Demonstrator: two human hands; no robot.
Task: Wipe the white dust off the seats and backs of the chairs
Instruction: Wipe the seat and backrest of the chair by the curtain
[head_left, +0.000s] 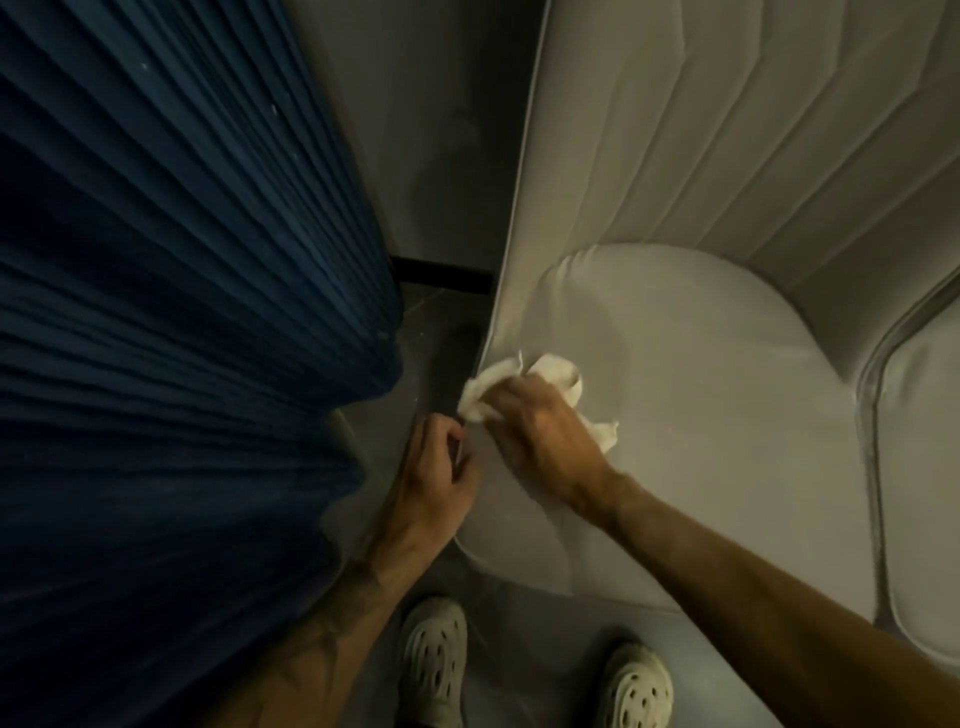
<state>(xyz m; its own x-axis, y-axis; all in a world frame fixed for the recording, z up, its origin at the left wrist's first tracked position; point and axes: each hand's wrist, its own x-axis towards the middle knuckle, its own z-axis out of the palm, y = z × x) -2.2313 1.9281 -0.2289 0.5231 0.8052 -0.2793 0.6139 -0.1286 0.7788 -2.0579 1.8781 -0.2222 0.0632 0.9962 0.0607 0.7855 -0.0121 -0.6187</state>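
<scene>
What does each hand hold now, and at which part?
The right hand grips the white cloth by its bunched middle, on the beige chair seat. The left hand curls at the seat's edge; its grip cannot be told.

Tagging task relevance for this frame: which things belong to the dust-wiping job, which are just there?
In the job: grey seat, its ribbed back, white cloth, right hand gripping it, left hand at the seat's edge, blue pleated chair.
Just there: clogs, floor.
</scene>
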